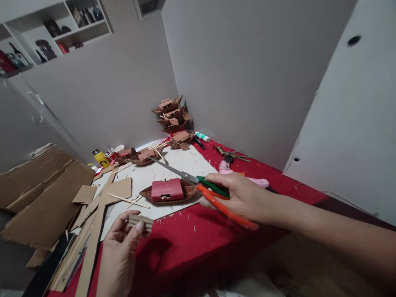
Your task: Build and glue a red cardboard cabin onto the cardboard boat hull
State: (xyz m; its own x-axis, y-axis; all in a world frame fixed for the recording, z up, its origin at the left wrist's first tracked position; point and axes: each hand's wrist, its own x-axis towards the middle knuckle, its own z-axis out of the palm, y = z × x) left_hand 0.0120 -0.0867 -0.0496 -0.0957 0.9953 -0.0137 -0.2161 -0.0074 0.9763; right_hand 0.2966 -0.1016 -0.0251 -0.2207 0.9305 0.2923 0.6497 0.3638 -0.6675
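Between the thumb and fingers of my left hand (123, 241) is a small piece of corrugated cardboard (141, 222), held over the table's front part. My right hand (235, 192) grips scissors (213, 192) with green and orange handles, their blades pointing up and left. Beyond my hands, a brown model boat (192, 190) with a dark red curved cover (167, 190) lies on a white board (182, 165). Thin wooden sticks (128, 200) rest to the left of the boat.
Cardboard sheets (46, 202) and long strips (93, 251) fill the left side. At the back are stacked model boats (171, 113), a yellow bottle (100, 158) and a white-green tube (202, 136). A pink tool (258, 182) lies on the red tabletop (185, 235) behind my right hand.
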